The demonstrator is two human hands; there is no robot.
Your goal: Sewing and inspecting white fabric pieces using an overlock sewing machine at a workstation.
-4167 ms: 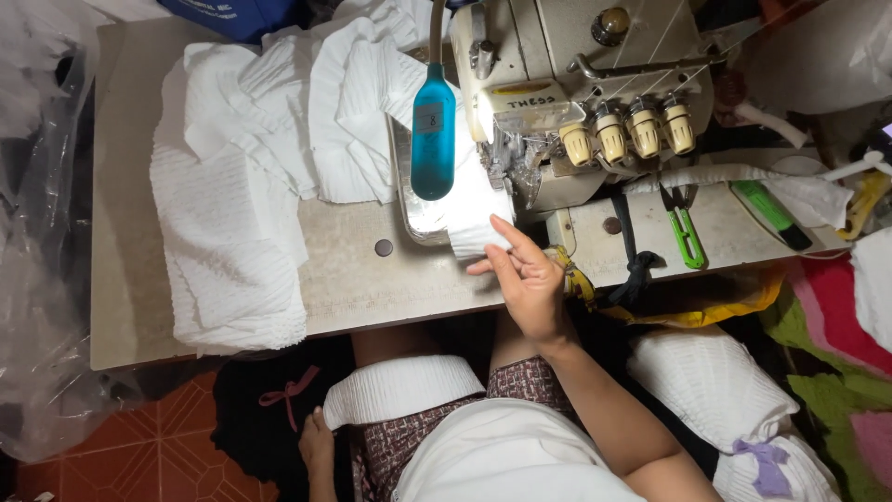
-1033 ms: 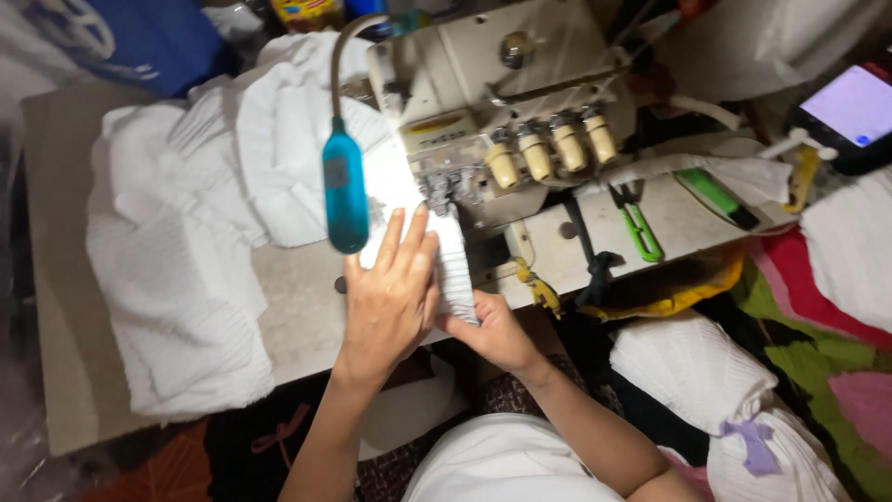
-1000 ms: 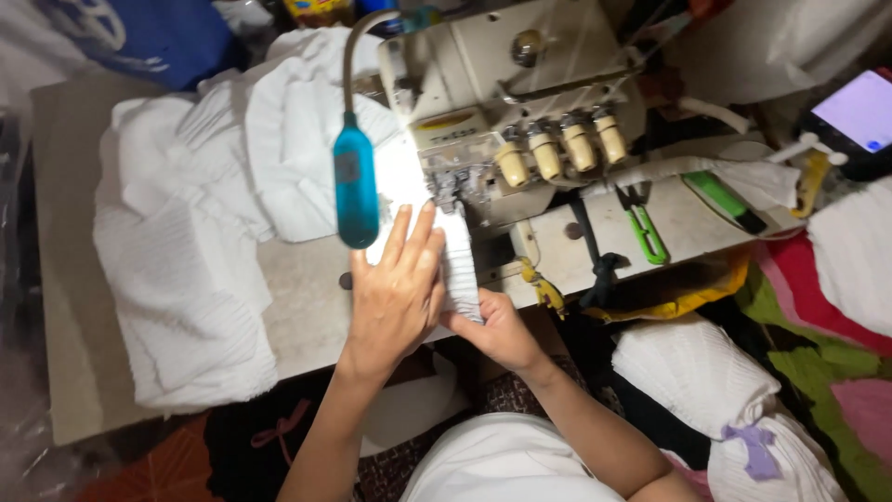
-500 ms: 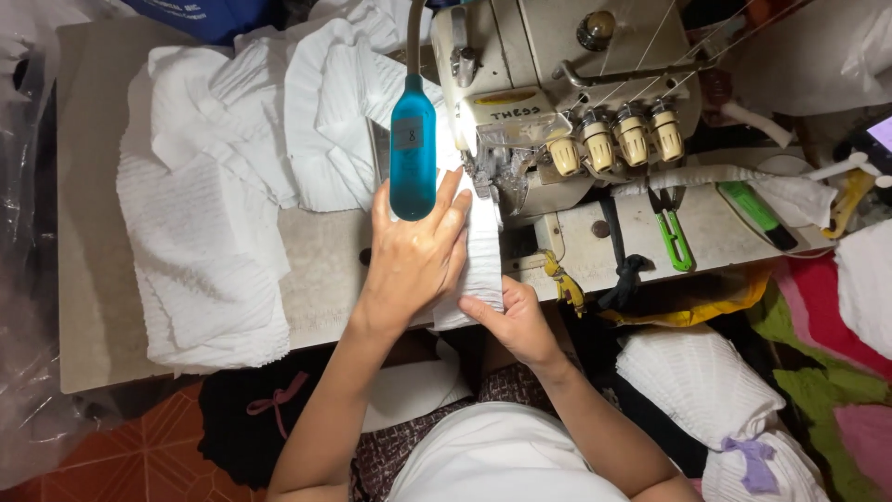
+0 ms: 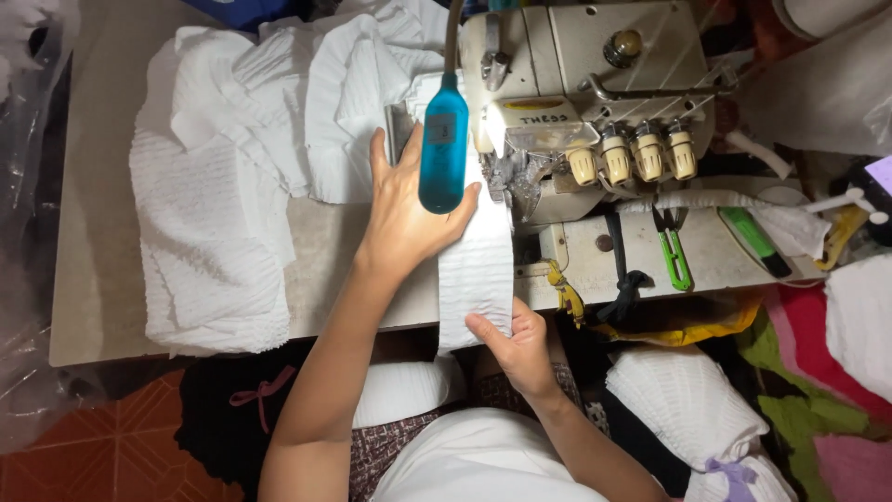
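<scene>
Two hands work one strip of white ribbed cloth (image 5: 478, 270) at a sewing machine (image 5: 576, 102). The strip lies lengthwise on the table (image 5: 93, 307), running from the machine's needle area toward the person and hanging over the near table edge.

The left hand (image 5: 404, 218) lies flat and released, palm down, fingers spread, pressing the left side of the strip against the table just beside the machine. Part of this hand is covered from above by a teal lamp head (image 5: 443, 144) on a flexible neck.

The right hand (image 5: 516, 344) is at the table edge, grasping the lower end of the strip, thumb on top and fingers curled beneath.

A large heap of white cloth (image 5: 232, 186) covers the left and rear part of the table, touching the machine's left side. On the machine bed to the right of the strip lie green-handled snips (image 5: 674, 260) and a green flat tool (image 5: 754, 240). Three cream tension knobs (image 5: 641, 158) sit in a row on the machine front. Below the table on the right, a bundle of white cloth tied with a purple ribbon (image 5: 692, 414) rests near the person's right arm.
</scene>
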